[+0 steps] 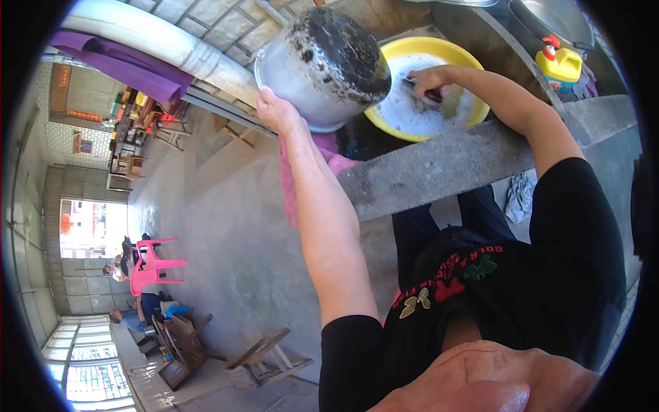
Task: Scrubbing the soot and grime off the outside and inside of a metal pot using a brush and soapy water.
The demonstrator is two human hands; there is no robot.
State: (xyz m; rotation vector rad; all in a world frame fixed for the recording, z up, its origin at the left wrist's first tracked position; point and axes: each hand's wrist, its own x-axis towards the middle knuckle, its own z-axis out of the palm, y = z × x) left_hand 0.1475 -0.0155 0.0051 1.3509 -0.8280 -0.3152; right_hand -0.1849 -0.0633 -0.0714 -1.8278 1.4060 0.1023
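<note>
A large aluminium pot [288, 77] lies tipped over at the sink, its base [345, 51] blackened with soot. My left hand [278, 109] grips the pot's rim at the left. Inside a yellow plastic basin [376, 116], foamy water [401, 110] surrounds my right hand [431, 80]. The fingers there close on a small dark object [434, 96], partly hidden and too unclear to name. Both pot and basin are in a concrete sink, behind its front ledge [437, 170].
A pink towel [291, 180] hangs over the ledge beside my left forearm. To the right stand a yellow detergent jug [558, 67] and a metal pan [556, 20]. A wooden stool [267, 360] and a pink plastic chair [146, 265] are on the floor; two people sit farther off.
</note>
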